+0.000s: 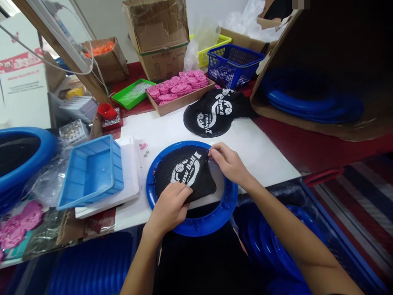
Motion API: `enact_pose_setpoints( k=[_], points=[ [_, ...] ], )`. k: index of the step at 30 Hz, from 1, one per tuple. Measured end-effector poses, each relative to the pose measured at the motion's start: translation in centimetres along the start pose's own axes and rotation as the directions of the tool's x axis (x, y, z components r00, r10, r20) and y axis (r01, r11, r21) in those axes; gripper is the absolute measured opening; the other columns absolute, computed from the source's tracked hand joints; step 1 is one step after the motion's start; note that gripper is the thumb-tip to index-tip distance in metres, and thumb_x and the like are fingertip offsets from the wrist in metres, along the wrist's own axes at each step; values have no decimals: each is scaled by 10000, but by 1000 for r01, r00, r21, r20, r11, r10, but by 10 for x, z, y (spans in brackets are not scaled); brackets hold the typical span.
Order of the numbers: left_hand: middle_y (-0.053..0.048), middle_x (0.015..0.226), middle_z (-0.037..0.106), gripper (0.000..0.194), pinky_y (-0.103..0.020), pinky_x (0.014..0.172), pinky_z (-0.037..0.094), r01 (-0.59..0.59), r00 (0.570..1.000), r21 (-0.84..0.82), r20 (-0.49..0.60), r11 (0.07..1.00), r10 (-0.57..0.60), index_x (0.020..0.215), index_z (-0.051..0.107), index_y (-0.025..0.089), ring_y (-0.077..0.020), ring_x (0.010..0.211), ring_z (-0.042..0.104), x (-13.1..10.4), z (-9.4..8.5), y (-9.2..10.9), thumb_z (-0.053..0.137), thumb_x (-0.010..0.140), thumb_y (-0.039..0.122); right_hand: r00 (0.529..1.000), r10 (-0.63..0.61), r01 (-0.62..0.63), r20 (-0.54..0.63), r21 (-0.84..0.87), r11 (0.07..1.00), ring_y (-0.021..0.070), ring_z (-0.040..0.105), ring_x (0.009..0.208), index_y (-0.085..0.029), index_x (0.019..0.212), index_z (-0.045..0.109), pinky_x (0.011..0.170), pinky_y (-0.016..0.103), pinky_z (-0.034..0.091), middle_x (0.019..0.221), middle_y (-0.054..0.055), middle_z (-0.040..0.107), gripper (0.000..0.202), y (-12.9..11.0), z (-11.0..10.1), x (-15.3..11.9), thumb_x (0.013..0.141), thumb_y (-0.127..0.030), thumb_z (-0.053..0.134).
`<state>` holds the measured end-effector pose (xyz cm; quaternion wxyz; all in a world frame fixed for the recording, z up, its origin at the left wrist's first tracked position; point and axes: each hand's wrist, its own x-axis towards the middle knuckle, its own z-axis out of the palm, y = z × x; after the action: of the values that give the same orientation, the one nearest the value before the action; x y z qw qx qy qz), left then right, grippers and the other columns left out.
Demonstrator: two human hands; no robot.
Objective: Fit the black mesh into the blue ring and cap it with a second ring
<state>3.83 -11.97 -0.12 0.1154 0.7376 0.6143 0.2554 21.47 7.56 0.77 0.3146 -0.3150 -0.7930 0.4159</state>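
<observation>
A blue plastic ring lies at the front edge of the white board. Black mesh printed "Throw Ball" covers the ring's upper left part, while its lower right side hangs loose inside. My left hand rests on the mesh's lower edge with fingers bent together, pressing or holding it. At the ring's upper right rim, my right hand pinches the edge of the mesh. A few small pink and metal pieces lie left of the ring. More printed black mesh pieces lie beyond it.
An open light-blue bin stands to the left. Behind are a carton of pink parts, a green tray of small pieces and a dark blue basket. A large carton holding blue rings is at right.
</observation>
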Motion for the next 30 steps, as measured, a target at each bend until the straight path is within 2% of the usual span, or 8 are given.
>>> enact_pose_setpoints(
  k=[5,8,11,17,21,24,26,30],
  points=[
    [-83,956,644,301,-372,781,453,-91,995,5,29,996,91,970,601,190,-236,855,528,4,0,-1,445,753,50,986,163,-156,-31,-502,851,277,643,721,-240,812,538,725,400,470,727,89,658,346,-4,17,23,1024,-506,473],
    [-80,919,631,279,-373,754,431,-114,992,21,53,993,113,939,602,191,-235,827,510,7,-2,-4,452,736,73,984,172,-160,-47,-660,734,307,671,724,-215,1042,587,711,406,470,753,129,690,199,-9,22,22,1004,-403,531],
    [-78,937,633,284,-368,750,429,-154,987,5,41,988,154,933,603,190,-231,828,513,9,-4,-8,458,714,83,977,213,-172,-31,-708,685,322,676,690,-198,1193,562,691,418,466,727,137,693,232,-13,21,14,992,-302,512],
    [-84,1001,658,314,-380,780,448,-209,974,44,102,977,203,922,610,199,-240,875,548,11,-6,-14,469,660,96,978,209,-176,-15,-606,776,283,616,620,-216,1155,532,641,399,452,661,69,616,250,-11,15,7,920,-150,480],
    [-83,1014,668,350,-383,777,461,-241,962,94,158,966,224,918,616,207,-246,885,580,14,-8,-18,486,607,117,986,163,-165,-29,-178,970,201,567,590,-266,998,525,592,333,441,681,-13,582,88,-6,6,13,913,-244,522],
    [-81,1038,684,363,-375,778,486,-280,945,85,201,956,258,925,616,214,-247,895,615,21,-12,-27,484,597,134,982,177,-166,-66,149,975,152,511,535,-268,946,526,531,300,420,667,-49,538,121,-3,0,14,897,-356,592],
    [-82,1051,694,359,-373,792,511,-305,933,88,225,948,279,925,615,213,-246,902,637,26,-18,-36,477,606,127,987,155,-146,-45,159,976,158,545,594,-253,928,576,575,311,448,709,-29,581,131,-3,-4,11,893,-374,609],
    [-89,1091,712,394,-376,840,559,-283,944,100,205,954,259,974,614,205,-254,955,678,23,-32,-50,472,625,90,996,54,-46,73,-115,992,223,644,793,-245,978,684,743,380,515,866,34,701,168,-4,-15,-6,959,-322,536]
  ],
)
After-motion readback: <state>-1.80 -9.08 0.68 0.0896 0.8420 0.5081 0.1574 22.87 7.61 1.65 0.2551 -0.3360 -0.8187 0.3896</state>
